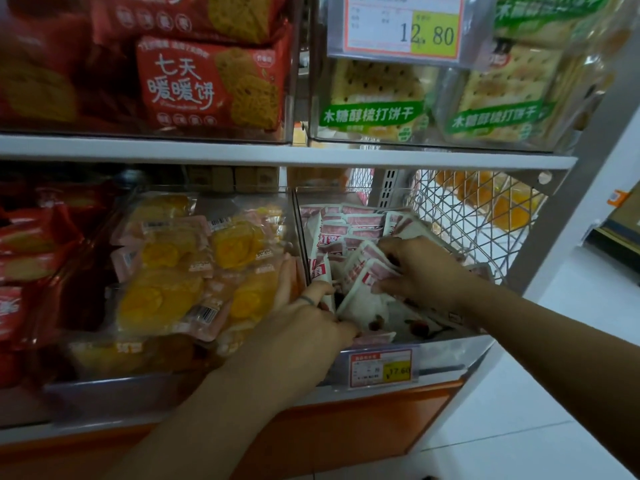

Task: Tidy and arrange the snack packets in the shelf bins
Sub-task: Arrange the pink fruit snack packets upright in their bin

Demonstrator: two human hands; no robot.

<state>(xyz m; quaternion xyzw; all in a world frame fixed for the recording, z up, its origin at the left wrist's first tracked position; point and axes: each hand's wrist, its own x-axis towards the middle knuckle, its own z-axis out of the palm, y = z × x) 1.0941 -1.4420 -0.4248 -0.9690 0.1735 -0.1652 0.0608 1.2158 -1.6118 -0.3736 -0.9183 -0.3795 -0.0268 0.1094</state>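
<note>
Both hands are inside the right clear bin (450,355) on the lower shelf, which holds several white and pink snack packets (349,226). My right hand (422,271) grips a small stack of these packets (367,268) from the right, fingers curled over their tops. My left hand (311,327) sits at the bin's front left and pinches the edge of a white packet (360,303); a ring shows on one finger. The bin to the left holds yellow cake packets (180,271) in clear wrap.
Red packets (31,244) fill the far-left bin. The upper shelf carries red biscuit packs (211,81) and green-labelled cracker packs (374,102) behind a price tag (401,26). A wire mesh panel (467,216) closes the shelf's right end. Another price tag (381,368) hangs below.
</note>
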